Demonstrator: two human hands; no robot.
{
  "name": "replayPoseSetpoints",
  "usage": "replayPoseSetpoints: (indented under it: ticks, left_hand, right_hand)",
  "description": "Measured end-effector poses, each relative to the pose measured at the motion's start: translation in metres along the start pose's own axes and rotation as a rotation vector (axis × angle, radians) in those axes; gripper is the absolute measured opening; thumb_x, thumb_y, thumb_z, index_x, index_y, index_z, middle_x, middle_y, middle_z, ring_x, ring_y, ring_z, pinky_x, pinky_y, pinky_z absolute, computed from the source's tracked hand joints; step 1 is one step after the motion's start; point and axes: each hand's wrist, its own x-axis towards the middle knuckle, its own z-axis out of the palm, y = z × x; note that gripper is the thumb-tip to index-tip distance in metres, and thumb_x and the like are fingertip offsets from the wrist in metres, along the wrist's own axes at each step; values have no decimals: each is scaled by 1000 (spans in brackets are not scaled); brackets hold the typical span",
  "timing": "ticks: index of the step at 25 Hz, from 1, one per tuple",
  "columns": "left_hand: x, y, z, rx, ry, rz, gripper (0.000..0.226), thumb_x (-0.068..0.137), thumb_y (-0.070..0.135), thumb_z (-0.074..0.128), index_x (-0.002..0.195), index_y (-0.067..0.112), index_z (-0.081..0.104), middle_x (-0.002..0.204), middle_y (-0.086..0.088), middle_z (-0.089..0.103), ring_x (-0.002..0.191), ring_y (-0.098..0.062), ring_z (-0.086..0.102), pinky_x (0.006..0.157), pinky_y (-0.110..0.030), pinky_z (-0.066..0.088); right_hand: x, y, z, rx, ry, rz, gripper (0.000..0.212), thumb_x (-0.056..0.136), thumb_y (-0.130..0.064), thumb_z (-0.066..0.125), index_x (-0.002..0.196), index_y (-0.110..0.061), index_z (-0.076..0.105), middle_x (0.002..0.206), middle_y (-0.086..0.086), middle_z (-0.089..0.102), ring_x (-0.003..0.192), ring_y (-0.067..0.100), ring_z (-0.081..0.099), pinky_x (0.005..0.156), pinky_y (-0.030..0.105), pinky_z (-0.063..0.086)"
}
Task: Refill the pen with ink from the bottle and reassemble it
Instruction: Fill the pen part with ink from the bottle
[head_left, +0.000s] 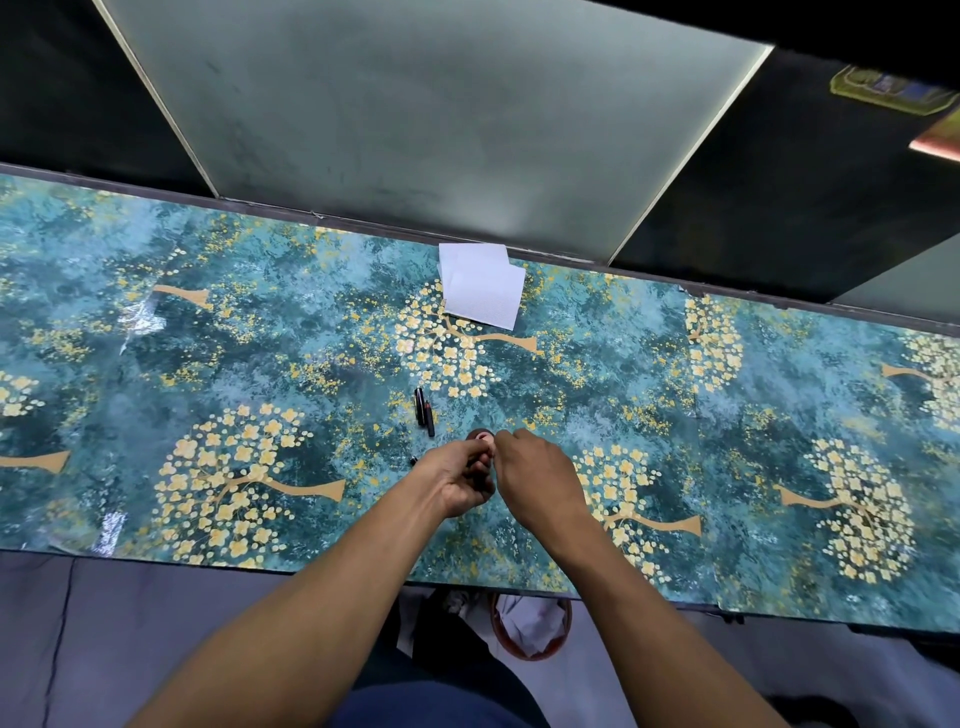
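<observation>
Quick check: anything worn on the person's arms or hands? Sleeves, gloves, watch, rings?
Nothing visible. Both forearms are bare up to the bottom frame edge, so no sleeves show. The left hand and right hand have no gloves, and neither wrist has a watch or band. Fingers are too small to rule out rings.

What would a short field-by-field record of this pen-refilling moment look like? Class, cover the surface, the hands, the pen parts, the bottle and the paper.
surface: table with a teal cover printed with yellow flowering trees
left hand: closed around something small, held close to the right hand
right hand: fingers pinched at the same spot; what they hold is hidden
ink bottle: only a round top shows, just beyond the hands
pen parts: dark pieces lying side by side on the table, beyond the hands
paper: white sheets at the far edge
</observation>
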Motion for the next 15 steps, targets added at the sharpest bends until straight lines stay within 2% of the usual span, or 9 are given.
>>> replayPoseSetpoints:
  ticks: [4,7,9,15]
  left_hand:
    - [0,-1,1,-17,10,-1,22,95,10,58,74,8,56,42,0,48,31,-7,41,40,-18,39]
    - [-2,0,0,-23,13,10,23,93,7,59,70,7,55,42,0,48,32,-6,41,45,-19,40]
    - [-2,0,-1,-31,16,8,22,93,8,60,72,6,56,44,0,49,35,-7,42,52,-19,38]
    - [-1,-1,0,-23,-1,11,24,94,10,59,70,10,55,45,1,47,35,-7,39,50,-20,34]
  right_hand:
    - [1,-4,1,53,6,99,31,106,-29,35,106,-9,59,102,16,67,90,38,64,63,36,34]
    - [-2,-4,3,49,48,63,27,106,-36,38,109,-13,52,102,12,63,88,35,62,62,37,36]
    - [-2,-3,2,48,32,27,20,104,-33,43,112,-15,48,104,10,61,89,33,62,64,37,39]
    - [2,-9,-7,-35,30,-5,16,101,-15,49,117,-14,50,110,9,60,92,30,60,66,35,31]
